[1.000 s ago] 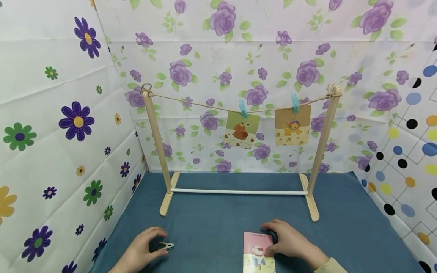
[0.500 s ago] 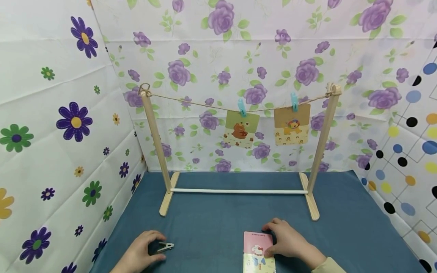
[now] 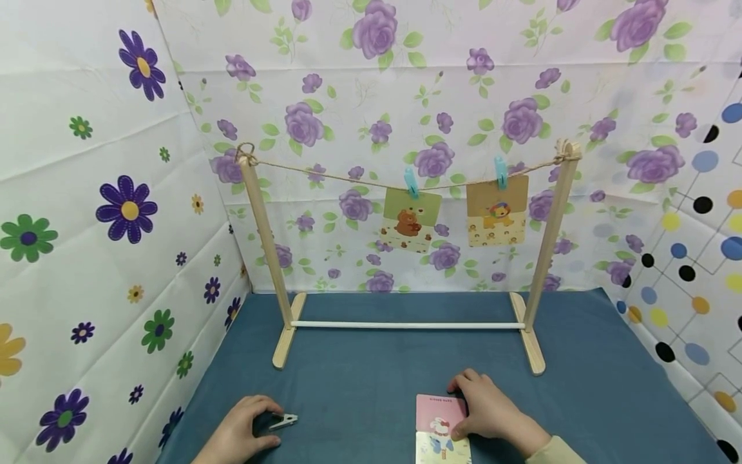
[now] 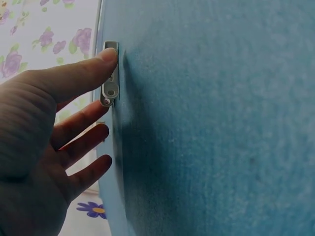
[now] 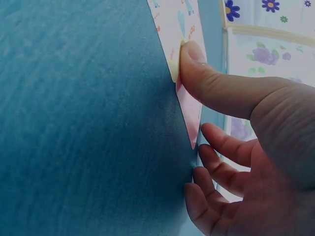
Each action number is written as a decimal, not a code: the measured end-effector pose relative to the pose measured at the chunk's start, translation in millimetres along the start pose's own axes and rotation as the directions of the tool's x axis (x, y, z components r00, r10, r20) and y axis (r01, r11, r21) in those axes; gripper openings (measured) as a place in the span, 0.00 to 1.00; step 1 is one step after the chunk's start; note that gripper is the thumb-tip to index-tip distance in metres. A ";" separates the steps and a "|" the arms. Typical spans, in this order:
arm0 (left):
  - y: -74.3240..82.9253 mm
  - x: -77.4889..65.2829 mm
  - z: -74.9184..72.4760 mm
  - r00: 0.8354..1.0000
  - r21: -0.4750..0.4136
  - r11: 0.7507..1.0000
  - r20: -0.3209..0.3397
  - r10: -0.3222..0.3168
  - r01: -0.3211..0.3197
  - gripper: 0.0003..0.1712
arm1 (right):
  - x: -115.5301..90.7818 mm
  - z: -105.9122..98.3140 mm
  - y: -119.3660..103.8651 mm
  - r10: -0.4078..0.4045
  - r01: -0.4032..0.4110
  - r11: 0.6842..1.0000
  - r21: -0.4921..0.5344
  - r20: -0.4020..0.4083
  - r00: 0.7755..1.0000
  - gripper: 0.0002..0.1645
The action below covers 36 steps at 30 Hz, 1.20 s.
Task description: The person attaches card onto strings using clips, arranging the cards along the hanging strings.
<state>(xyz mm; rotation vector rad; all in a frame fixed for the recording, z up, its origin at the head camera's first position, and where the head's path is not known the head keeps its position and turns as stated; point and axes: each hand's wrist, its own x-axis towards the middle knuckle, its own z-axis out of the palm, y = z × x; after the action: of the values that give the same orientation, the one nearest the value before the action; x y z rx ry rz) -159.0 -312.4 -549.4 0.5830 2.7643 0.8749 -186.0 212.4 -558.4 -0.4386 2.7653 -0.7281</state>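
Note:
My left hand [image 3: 240,428] lies at the front left, thumb and fingers spread apart around a small clothespin [image 3: 285,421] on the blue cloth. In the left wrist view, the thumb overlaps the clothespin [image 4: 110,87]. At the front right, my right hand [image 3: 485,409] rests beside a pink and yellow card [image 3: 433,419] with a rabbit picture, which lies flat. Its thumb is at the card's right edge, and its other fingers lie loosely bent past the far corner. The right wrist view shows that thumb over the card [image 5: 189,108].
A wooden stand [image 3: 265,245] with a string [image 3: 324,174] stands behind the hands. Two cards hang from it, a green bear card [image 3: 410,220] and a brown lion card [image 3: 496,212], each held by a blue clothespin [image 3: 411,183]. A white rod [image 3: 406,325] joins the feet. Patterned cloth walls surround the table.
My left hand has shifted slightly toward me, its thumb now a little farther from the clothespin. The right hand and the card stay in place; the view has moved slightly.

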 end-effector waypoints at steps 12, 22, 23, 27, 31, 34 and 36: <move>-0.7 3.2 2.0 1.000 0.010 1.000 0.019 -0.002 0.002 0.20 | -0.8 3.0 -10.7 0.044 -0.045 0.998 -0.053 -0.027 0.999 0.36; -3.4 5.8 3.6 0.998 0.020 0.997 0.006 -0.070 0.070 0.21 | -0.1 5.0 -10.6 0.061 -0.062 0.996 -0.056 -0.021 0.998 0.37; -3.4 5.8 3.9 0.997 0.023 0.997 -0.003 -0.078 0.078 0.20 | 0.1 5.2 -9.8 0.061 -0.062 0.996 -0.058 -0.019 0.998 0.37; -3.6 5.0 4.1 0.996 0.037 0.995 -0.026 -0.090 0.091 0.18 | 0.5 6.3 -7.0 0.058 -0.058 0.997 -0.058 -0.012 0.998 0.36; -3.7 4.5 4.4 0.995 0.050 0.994 -0.036 -0.093 0.095 0.17 | 0.9 7.2 -6.1 0.053 -0.054 0.997 -0.053 -0.011 0.999 0.37; -3.2 4.5 5.2 0.994 0.061 0.993 -0.045 -0.101 0.104 0.17 | 1.4 7.7 -6.0 0.050 -0.051 0.997 -0.051 -0.019 0.999 0.37; -2.8 4.3 5.8 0.993 0.064 0.992 -0.053 -0.108 0.112 0.17 | 1.7 7.8 -6.1 0.052 -0.053 0.997 -0.052 -0.023 0.998 0.37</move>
<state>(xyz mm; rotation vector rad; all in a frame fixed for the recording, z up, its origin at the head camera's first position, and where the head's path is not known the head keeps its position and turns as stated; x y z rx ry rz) -162.1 -309.8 -556.0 0.4202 2.8487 0.7860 -183.8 203.3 -562.1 -0.3691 2.8104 -0.6534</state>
